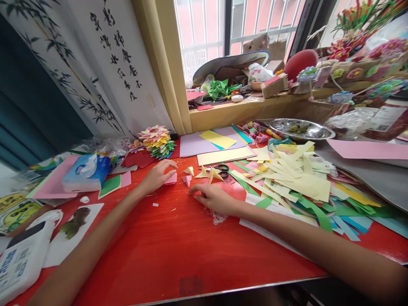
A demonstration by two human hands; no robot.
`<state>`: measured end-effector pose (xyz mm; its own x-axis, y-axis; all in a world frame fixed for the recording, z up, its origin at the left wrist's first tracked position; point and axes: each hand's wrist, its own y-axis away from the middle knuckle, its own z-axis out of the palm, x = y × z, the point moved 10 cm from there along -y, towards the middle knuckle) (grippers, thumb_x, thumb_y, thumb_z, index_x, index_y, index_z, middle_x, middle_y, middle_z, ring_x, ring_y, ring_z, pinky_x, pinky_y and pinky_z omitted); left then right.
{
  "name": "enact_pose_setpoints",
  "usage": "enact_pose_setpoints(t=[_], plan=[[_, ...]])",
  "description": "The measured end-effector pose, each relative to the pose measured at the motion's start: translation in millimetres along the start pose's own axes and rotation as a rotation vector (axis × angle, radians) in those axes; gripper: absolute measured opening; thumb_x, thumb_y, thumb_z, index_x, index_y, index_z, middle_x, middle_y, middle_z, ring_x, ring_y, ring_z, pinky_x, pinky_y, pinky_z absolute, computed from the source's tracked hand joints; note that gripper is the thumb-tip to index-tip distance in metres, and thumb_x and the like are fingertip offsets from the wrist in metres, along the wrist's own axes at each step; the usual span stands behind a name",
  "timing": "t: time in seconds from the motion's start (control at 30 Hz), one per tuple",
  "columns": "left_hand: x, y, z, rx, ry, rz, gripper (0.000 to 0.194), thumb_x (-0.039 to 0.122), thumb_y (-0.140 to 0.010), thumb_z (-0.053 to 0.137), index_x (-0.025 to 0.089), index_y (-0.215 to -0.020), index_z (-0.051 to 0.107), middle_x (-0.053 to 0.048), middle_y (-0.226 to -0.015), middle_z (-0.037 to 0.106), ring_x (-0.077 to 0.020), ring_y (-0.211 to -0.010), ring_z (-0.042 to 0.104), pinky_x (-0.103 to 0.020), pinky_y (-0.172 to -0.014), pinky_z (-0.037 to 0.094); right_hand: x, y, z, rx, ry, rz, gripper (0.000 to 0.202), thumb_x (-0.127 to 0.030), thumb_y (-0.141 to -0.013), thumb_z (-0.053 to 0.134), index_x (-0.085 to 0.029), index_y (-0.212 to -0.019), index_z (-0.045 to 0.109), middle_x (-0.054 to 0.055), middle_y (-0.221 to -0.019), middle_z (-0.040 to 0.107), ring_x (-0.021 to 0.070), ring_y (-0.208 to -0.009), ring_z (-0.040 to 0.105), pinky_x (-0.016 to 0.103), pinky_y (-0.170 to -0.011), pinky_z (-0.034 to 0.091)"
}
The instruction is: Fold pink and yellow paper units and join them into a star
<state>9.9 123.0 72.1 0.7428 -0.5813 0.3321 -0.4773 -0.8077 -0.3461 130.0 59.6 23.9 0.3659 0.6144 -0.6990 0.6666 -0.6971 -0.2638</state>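
Red table [143,255]: wide and glossy, its bare middle in front of the person, its far edge by the window [204,25].
Hanging scroll [86,63]: white, with painted bamboo and black writing, to the left of the window.
Paper strips [296,174]: a loose heap of cream, green, yellow and blue on the right, past the right forearm.
Lilac sheet [191,142]: flat at the back, with yellow and blue sheets lying on it.
Metal dish [315,129]: at the back right, behind the heap, with small greenish things in it.
Tissue pack [84,174]: blue and white, on the left, lying on pink paper.
Paper bundle [157,142]: layered points in pink, yellow and green, behind the left hand [162,175].
Right hand: [212,197] palm down over the table, fingers loosely curled and parted from the thumb, nothing seen between them.
Left hand: over the pink slips, fingers bent; whether it grips them I cannot tell.
Scissors [223,170]: black handles showing, just beyond the right hand.
Pink slips [171,179]: at the left fingertips.
Yellow folded pieces [215,175]: pointed, between the hands and the lilac sheet, close to the scissors.
Pink folded piece [187,180]: on the table between the two hands.
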Motion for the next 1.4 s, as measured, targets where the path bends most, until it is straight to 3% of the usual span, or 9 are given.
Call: enact_pose_setpoints(t=[0.13,0.33,0.5,0.67,0.83,1.1,1.27,1.4], plan=[[19.3,-47.2,25.9,-0.084,-0.253,0.101,0.025,0.029,-0.084,0.036,0.017,-0.1,0.052,-0.008,-0.11,0.053,-0.0195,-0.106,0.047,-0.033,-0.093,0.037,-0.8,0.9,0.6,0.006,0.024,-0.016,0.026,-0.017,-0.083,0.039,-0.019,-0.104,0.053,0.004,-0.104,0.061,0.0145,-0.09,0.057,0.026,-0.077,0.043],[42.5,-120.6,84.0,-0.26,-0.536,0.158,0.029,0.027,-0.086,0.035,0.014,-0.11,0.046,-0.011,-0.113,0.053,-0.0196,-0.102,0.051,-0.029,-0.082,0.042,-2.5,1.8,1.0,-0.008,0.07,-0.028,0.026,-0.016,-0.083,0.039,-0.02,-0.104,0.054,0.003,-0.102,0.062,0.015,-0.089,0.058,0.026,-0.075,0.043],[29.5,-152.3,108.9,-0.322,-0.669,0.127,0.024,0.017,-0.084,0.038,0.008,-0.1,0.053,-0.017,-0.101,0.059,-0.025,-0.098,0.055,-0.034,-0.08,0.042,-7.9,2.7,0.9,-0.015,0.103,-0.093,0.025,-0.013,-0.081,0.04,-0.02,-0.096,0.058,0.002,-0.103,0.061,0.0148,-0.092,0.057,0.026,-0.079,0.042],[15.4,-159.5,117.2,-0.364,-0.74,0.129,0.027,0.015,-0.085,0.034,0.008,-0.097,0.056,-0.018,-0.097,0.062,-0.0251,-0.09,0.06,-0.035,-0.075,0.044,-6.9,0.8,-1.7,0.005,0.046,-0.104,0.023,-0.012,-0.08,0.04,-0.018,-0.09,0.06,0.002,-0.099,0.062,0.0135,-0.089,0.057,0.023,-0.078,0.042],[19.6,-161.5,122.4,-0.364,-0.761,0.152,0.029,0.009,-0.084,0.031,0.01,-0.103,0.053,-0.016,-0.093,0.062,-0.0248,-0.087,0.061,-0.034,-0.072,0.044,-6.8,0.8,-1.5,0.022,0.058,-0.107,0.023,-0.011,-0.08,0.041,-0.018,-0.09,0.061,0.003,-0.099,0.062,0.013,-0.087,0.057,0.023,-0.075,0.042],[29.2,-165.0,111.9,-0.277,-0.753,0.147,0.037,0.011,-0.087,0.024,0.018,-0.122,0.034,-0.014,-0.104,0.055,-0.0223,-0.085,0.062,-0.033,-0.07,0.044,-6.2,0.7,-0.5,0.016,0.08,-0.093,0.024,-0.011,-0.079,0.041,-0.018,-0.091,0.06,0.003,-0.098,0.061,0.0134,-0.086,0.056,0.024,-0.075,0.042],[25.6,-162.7,113.5,-0.29,-0.728,0.138,0.032,0.015,-0.085,0.031,0.02,-0.115,0.044,-0.011,-0.103,0.056,-0.0212,-0.089,0.06,-0.03,-0.072,0.043,-6.4,1.0,0.1,0.013,0.09,-0.095,0.023,-0.011,-0.079,0.042,-0.019,-0.091,0.059,0.002,-0.097,0.061,0.0134,-0.085,0.056,0.023,-0.074,0.042],[23.2,-163.0,109.8,-0.268,-0.685,0.124,0.032,0.023,-0.085,0.035,0.018,-0.116,0.042,-0.011,-0.107,0.057,-0.0234,-0.095,0.058,-0.032,-0.074,0.043,-6.6,1.4,0.6,0.016,0.104,-0.105,0.023,-0.011,-0.08,0.041,-0.019,-0.091,0.059,0.002,-0.098,0.061,0.0135,-0.085,0.056,0.023,-0.073,0.041]])
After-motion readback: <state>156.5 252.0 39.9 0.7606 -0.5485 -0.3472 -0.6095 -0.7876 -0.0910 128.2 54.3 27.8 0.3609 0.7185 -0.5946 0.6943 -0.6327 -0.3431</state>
